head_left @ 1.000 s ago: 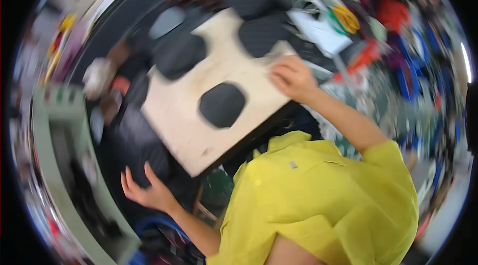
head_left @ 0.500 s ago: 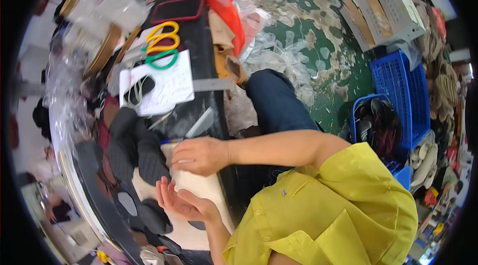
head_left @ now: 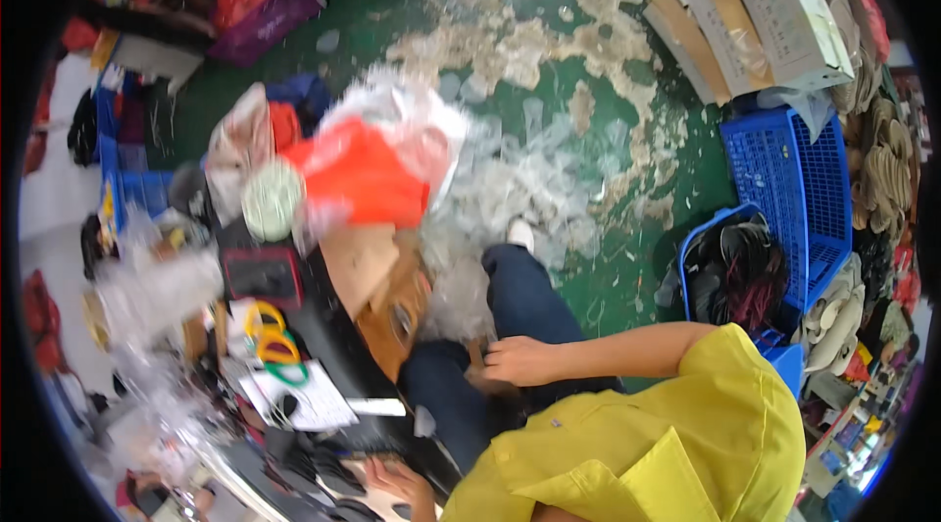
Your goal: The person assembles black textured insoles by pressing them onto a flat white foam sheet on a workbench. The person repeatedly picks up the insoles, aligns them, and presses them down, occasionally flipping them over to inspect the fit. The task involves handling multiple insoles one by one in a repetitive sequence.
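My right hand (head_left: 521, 361) is down between my knees, its fingers curled at a small brownish piece (head_left: 476, 361) that I cannot identify. My left hand (head_left: 400, 485) lies low at the near end of the black table (head_left: 328, 350), fingers stretched out over a pale board (head_left: 365, 497). Dark grey shoe-like pieces (head_left: 294, 458) are beside it, partly cut off by the blurred rim. Farther up the table lie a white metal-looking strip (head_left: 377, 406), a written-on paper sheet (head_left: 304, 397) and scissors with yellow and green handles (head_left: 279, 346).
A dark red-framed dark panel (head_left: 263, 277) and a pale green string coil (head_left: 274, 198) are at the table's far end. An orange-red bag (head_left: 363, 174) and clear plastic scraps (head_left: 520, 179) lie beyond. Blue crates (head_left: 784, 189) and a cardboard box (head_left: 774, 22) stand right.
The view has swung away from the table toward the floor. My right hand has left the board and gone down between my knees. My left hand has turned palm-down over the board.
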Demonstrator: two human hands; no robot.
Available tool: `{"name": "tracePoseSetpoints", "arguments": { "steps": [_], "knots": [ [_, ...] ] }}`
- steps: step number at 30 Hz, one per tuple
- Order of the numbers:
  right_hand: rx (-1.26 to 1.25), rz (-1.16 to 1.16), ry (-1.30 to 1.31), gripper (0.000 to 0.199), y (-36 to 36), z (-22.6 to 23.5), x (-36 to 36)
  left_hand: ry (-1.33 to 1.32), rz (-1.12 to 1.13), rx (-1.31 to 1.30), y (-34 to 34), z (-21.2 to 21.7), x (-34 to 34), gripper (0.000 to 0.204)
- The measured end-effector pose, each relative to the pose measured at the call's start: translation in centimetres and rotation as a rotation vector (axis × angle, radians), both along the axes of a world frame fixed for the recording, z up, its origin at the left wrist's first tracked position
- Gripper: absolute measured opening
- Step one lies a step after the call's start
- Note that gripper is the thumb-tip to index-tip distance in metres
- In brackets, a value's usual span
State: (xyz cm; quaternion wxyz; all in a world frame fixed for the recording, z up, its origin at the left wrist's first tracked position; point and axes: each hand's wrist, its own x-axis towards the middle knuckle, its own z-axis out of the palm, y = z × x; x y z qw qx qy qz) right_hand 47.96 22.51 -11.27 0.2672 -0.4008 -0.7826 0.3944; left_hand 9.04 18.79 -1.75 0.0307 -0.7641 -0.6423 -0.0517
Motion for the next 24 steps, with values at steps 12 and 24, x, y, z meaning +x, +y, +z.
{"name": "tracePoseSetpoints", "arguments": {
  "steps": [12,24],
  "knots": [
    [-0.824,-0.925,-0.294,0.016,-7.8,10.1,29.2,-0.029,-0.074,-0.046,18.1,-6.9,21.0,0.041],
    [-1.072,-1.165,-0.300,0.024,-3.4,10.3,55.0,-0.020,-0.025,-0.917,47.4,-18.6,56.4,0.038]
  ]
}}
